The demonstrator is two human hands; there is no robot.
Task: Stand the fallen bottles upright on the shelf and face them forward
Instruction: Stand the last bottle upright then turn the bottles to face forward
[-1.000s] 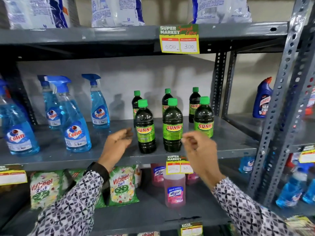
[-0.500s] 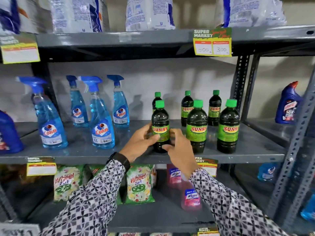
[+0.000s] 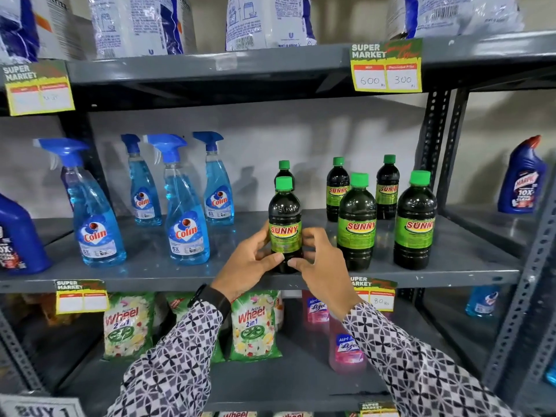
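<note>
Several dark Sunny bottles with green caps stand upright on the grey middle shelf [image 3: 150, 254]. The front left Sunny bottle [image 3: 284, 218] stands near the shelf's front edge, label toward me. My left hand [image 3: 248, 261] wraps its lower left side and my right hand [image 3: 320, 257] its lower right side, fingertips meeting across its base. Two more front Sunny bottles [image 3: 357, 224] [image 3: 415, 221] stand to the right, labels forward. Three back-row Sunny bottles [image 3: 337, 188] stand behind; the leftmost is mostly hidden.
Several blue Colin spray bottles [image 3: 186, 224] stand left of the Sunny group. A blue toilet-cleaner bottle [image 3: 522, 179] is on the neighbouring rack at right, another [image 3: 18, 239] at far left. Wheel packets [image 3: 254, 323] and pink Lizol bottles [image 3: 346, 347] fill the shelf below. A steel upright [image 3: 436, 139] bounds the right.
Both hands came in from open air and closed on the front left Sunny bottle. That bottle now stands further left of the other two. The view shifted left and closer.
</note>
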